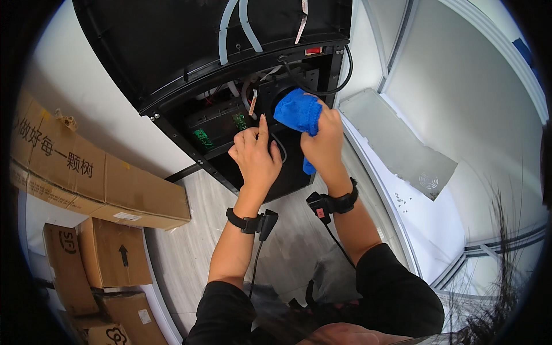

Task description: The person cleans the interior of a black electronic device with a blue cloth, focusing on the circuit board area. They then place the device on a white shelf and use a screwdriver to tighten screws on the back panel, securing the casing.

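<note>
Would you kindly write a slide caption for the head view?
Right hand holding a blue cloth at an opened black cabinet, left hand near exposed green circuit boards.

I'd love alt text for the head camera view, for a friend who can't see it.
A person's right hand holds a blue cloth at the open compartment of a black cabinet, while the left hand is beside it, index finger extended. Green circuit boards show inside; cardboard boxes stand at left, and a grey panel lies at right.
</note>
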A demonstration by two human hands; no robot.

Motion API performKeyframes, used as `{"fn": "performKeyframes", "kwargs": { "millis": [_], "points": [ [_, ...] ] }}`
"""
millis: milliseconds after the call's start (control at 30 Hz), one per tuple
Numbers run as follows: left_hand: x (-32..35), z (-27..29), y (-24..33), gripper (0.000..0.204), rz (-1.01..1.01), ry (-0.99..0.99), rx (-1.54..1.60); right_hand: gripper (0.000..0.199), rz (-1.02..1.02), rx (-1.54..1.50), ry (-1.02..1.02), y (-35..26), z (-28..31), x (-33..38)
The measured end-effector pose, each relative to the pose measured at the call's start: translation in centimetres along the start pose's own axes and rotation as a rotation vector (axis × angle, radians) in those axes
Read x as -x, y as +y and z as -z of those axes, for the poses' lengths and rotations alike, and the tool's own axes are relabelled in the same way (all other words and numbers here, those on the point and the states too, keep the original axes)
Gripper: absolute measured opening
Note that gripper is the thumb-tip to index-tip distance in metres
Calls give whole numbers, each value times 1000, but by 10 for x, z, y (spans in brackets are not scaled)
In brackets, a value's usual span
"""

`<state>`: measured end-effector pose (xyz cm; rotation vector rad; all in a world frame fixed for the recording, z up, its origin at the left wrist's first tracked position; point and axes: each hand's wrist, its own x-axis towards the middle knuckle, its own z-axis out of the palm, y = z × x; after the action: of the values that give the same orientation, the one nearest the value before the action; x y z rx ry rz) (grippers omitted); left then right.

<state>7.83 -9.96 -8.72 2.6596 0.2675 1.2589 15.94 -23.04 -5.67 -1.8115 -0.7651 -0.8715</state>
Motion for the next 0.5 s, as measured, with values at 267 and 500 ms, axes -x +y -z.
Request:
{"fn": "performKeyframes", "kwargs": {
  "millis": [267,500],
  "points": [
    [0,4,-3,62,7,-22,-5,51,-37,-104,6,-17,2,-1],
    [1,4,-3,63,20,-27,-1,58,-81,-33,151,-9,7,-5]
  ]
}}
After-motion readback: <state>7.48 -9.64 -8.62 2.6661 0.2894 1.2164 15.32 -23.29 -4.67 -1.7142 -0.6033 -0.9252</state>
